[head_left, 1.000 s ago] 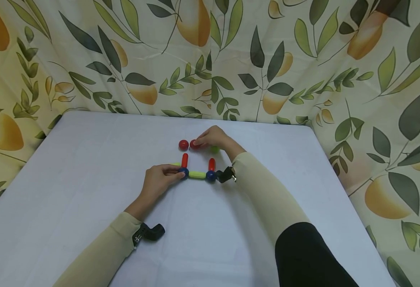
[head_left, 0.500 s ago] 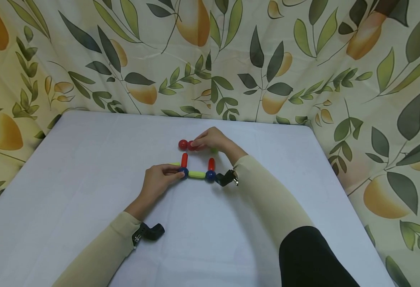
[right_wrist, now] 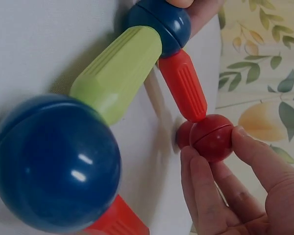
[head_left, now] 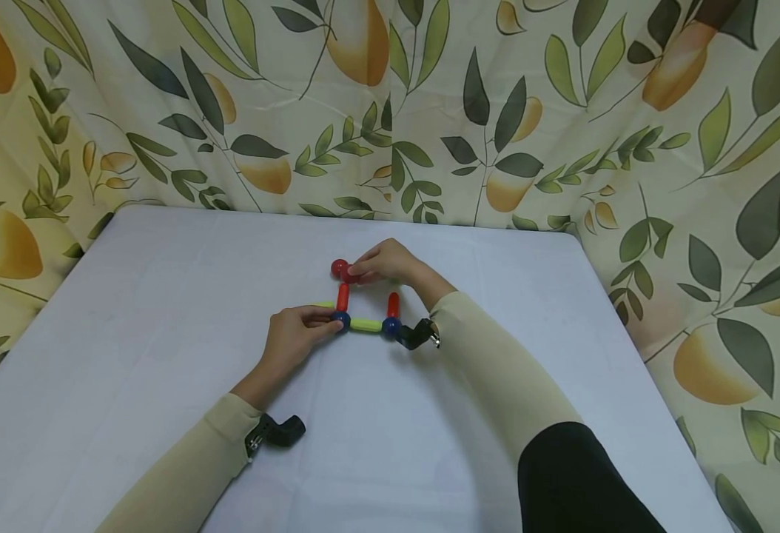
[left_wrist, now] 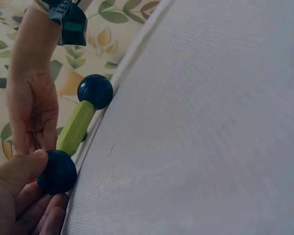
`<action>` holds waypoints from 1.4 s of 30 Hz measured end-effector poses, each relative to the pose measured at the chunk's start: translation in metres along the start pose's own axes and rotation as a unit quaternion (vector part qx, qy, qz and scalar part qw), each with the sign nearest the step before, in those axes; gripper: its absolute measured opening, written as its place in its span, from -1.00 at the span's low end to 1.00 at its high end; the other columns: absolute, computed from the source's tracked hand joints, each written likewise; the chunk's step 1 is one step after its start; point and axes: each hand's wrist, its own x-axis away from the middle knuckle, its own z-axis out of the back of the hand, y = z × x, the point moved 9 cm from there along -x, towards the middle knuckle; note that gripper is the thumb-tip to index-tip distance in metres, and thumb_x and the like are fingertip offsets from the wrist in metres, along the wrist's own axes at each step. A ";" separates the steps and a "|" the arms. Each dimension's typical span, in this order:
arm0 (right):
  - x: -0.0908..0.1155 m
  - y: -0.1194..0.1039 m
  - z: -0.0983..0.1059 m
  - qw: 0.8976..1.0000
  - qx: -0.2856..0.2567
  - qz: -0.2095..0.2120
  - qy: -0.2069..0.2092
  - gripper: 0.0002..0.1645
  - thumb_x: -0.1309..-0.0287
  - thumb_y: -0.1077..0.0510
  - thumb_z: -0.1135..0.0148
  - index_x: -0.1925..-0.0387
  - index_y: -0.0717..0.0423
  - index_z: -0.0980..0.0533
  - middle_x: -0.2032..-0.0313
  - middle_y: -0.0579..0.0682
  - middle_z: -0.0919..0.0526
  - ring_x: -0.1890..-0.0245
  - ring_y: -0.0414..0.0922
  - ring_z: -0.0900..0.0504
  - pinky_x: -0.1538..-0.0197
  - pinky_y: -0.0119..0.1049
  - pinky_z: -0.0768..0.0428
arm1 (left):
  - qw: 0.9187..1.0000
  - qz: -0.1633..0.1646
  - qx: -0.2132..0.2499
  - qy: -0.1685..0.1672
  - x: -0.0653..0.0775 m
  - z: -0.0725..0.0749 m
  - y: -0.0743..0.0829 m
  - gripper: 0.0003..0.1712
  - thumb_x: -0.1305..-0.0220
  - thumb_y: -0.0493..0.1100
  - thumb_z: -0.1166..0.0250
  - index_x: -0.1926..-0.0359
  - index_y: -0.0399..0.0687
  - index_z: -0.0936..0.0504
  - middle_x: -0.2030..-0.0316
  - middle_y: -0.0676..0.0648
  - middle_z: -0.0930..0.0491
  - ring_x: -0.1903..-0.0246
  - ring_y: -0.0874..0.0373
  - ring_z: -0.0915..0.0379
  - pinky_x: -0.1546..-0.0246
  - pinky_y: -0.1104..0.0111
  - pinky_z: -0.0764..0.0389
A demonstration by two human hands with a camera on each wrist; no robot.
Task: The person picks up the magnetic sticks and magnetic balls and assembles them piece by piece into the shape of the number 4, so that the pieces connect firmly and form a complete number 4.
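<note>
My left hand [head_left: 291,334] pinches a blue ball [head_left: 342,320] at the left corner of a ball-and-rod construction. From that ball a lime rod [head_left: 366,326] runs to a second blue ball [head_left: 391,327], and a red rod [head_left: 343,297] points toward the far edge. My right hand [head_left: 390,260] holds a red ball [right_wrist: 213,139] between thumb and fingers, right at the far end of this red rod. Another red rod [head_left: 393,303] extends from the second blue ball. In the left wrist view, my thumb and fingers hold the blue ball [left_wrist: 57,172] from both sides.
A second red ball [head_left: 339,267] lies just beyond the held one. A lime piece [head_left: 325,304] shows behind my left fingers, another [head_left: 396,280] behind my right hand. The white-covered table [head_left: 163,311] meets a leaf-and-fruit patterned cloth [head_left: 430,111] at the back.
My right hand has moved slightly left and nearer, bringing the red ball from beside the other red ball to the red rod's end. My left hand has stayed in place.
</note>
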 end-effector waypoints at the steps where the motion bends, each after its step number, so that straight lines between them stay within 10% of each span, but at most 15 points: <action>1: 0.000 0.000 0.000 1.000 -0.006 -0.002 -0.001 -0.59 -0.18 0.06 -0.38 0.02 0.23 -0.66 0.05 0.12 -0.72 0.07 -0.04 -0.68 -0.03 -0.32 -0.58 | 1.000 0.000 0.000 0.000 0.000 0.000 0.000 -0.55 -0.07 -0.01 -0.52 0.04 -0.12 -0.74 0.20 -0.09 -0.76 0.19 0.10 -0.72 0.03 0.19 -0.64; 42: -0.001 0.003 0.002 1.000 -0.007 -0.025 0.015 -0.62 -0.18 0.05 -0.38 0.06 0.21 -0.68 0.11 0.09 -0.74 0.08 -0.04 -0.69 -0.05 -0.30 -0.59 | 1.000 -0.011 -0.010 0.000 0.002 -0.003 -0.002 -0.57 -0.06 0.00 -0.52 0.06 -0.09 -0.75 0.18 -0.07 -0.76 0.17 0.11 -0.71 0.03 0.21 -0.65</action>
